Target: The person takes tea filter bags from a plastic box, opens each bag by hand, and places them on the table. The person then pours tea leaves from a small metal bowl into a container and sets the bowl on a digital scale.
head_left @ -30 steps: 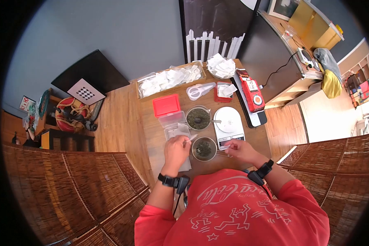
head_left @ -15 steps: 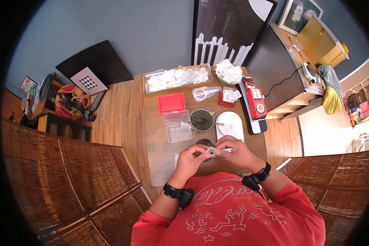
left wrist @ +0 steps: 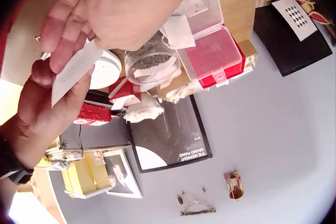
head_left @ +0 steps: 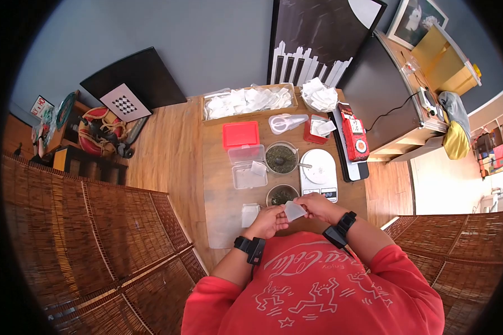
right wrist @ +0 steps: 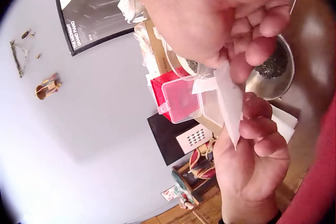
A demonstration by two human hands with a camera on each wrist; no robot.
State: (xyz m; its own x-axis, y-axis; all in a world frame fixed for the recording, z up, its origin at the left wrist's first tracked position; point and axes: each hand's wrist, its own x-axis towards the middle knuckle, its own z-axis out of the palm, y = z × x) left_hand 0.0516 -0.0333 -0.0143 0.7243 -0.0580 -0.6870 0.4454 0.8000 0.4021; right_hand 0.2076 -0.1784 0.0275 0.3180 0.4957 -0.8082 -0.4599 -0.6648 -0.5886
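Both hands hold a small white tea bag [head_left: 295, 211] between them, close to the chest. My left hand [head_left: 270, 221] grips one end, its thumb on one face and its fingers on the other. My right hand [head_left: 317, 207] pinches the opposite end between thumb and fingers. In the right wrist view the tea bag [right wrist: 229, 103] appears flat and narrow, partly covered by fingertips. Just beyond the hands stands a metal bowl [head_left: 270, 196] of dark dried leaves, its near edge overlapped by them. A larger bowl [head_left: 294, 149] of leaves with a spoon sits behind it.
A white kitchen scale [head_left: 318, 167] lies right of the bowls. To their left is an open clear plastic box [head_left: 243, 177] with a white bag inside, near a red box [head_left: 241, 134]. A tray [head_left: 209, 114] piled with white bags, scissors [head_left: 285, 123] and a red packet [head_left: 354, 134] lie farther back.
My right hand has come from beside the scale to join the left on the tea bag. Both have drawn slightly toward the body, and the bag, open at its mouth before, now shows a flat face.
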